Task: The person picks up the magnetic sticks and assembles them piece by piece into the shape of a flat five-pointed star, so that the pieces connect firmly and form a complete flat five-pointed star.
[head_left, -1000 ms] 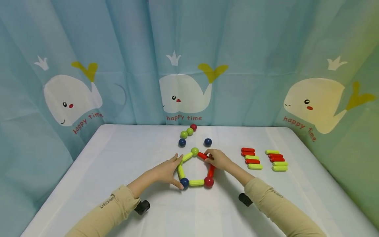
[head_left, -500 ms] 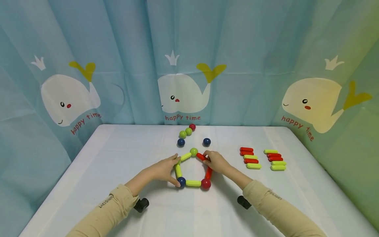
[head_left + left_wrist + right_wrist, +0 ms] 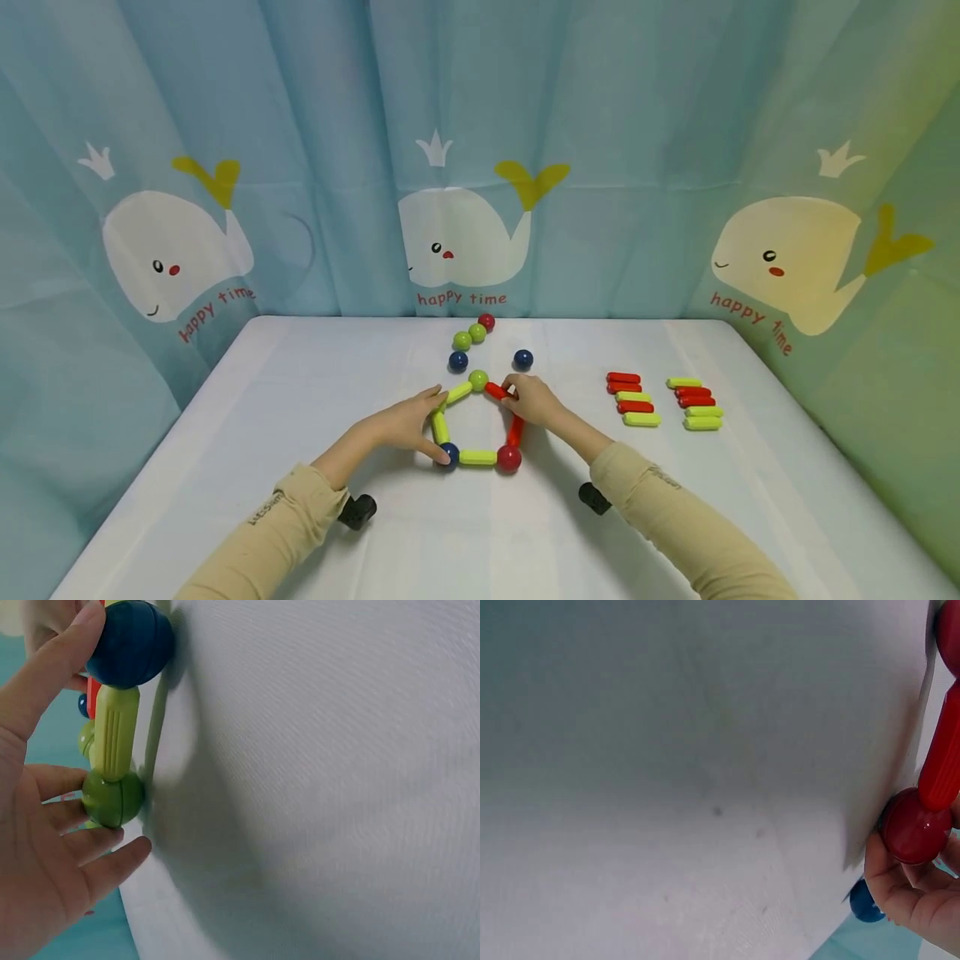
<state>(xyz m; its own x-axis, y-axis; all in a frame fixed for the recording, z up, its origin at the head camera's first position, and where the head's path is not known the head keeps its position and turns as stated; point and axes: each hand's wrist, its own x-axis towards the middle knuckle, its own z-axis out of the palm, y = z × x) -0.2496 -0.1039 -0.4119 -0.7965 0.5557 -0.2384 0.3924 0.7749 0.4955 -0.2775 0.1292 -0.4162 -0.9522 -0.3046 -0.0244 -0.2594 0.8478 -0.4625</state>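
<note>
A five-sided ring of magnetic rods and balls lies on the white table, with yellow-green rods (image 3: 477, 457) and red rods (image 3: 943, 750). My left hand (image 3: 405, 425) grips its left side. The thumb presses the dark blue ball (image 3: 133, 645), while the fingers curl behind the green ball (image 3: 112, 799). On the ring's right side, my right hand (image 3: 536, 400) holds the dark red corner ball (image 3: 915, 829) with bent fingers; that ball is hidden in the head view. Another green ball (image 3: 478, 381) forms the far corner, and a red ball (image 3: 508, 457) the near right one.
Behind the ring lie loose balls: two dark blue (image 3: 522, 360), two green (image 3: 462, 340) and one red (image 3: 487, 322). To the right, several red and yellow-green rods (image 3: 636, 407) lie in two columns. A whale-print curtain (image 3: 472, 242) surrounds the table's back and sides.
Both hands and the ring have shifted a little to the left, the ring keeping its five-sided shape. The loose balls and rods stay where they were on the table.
</note>
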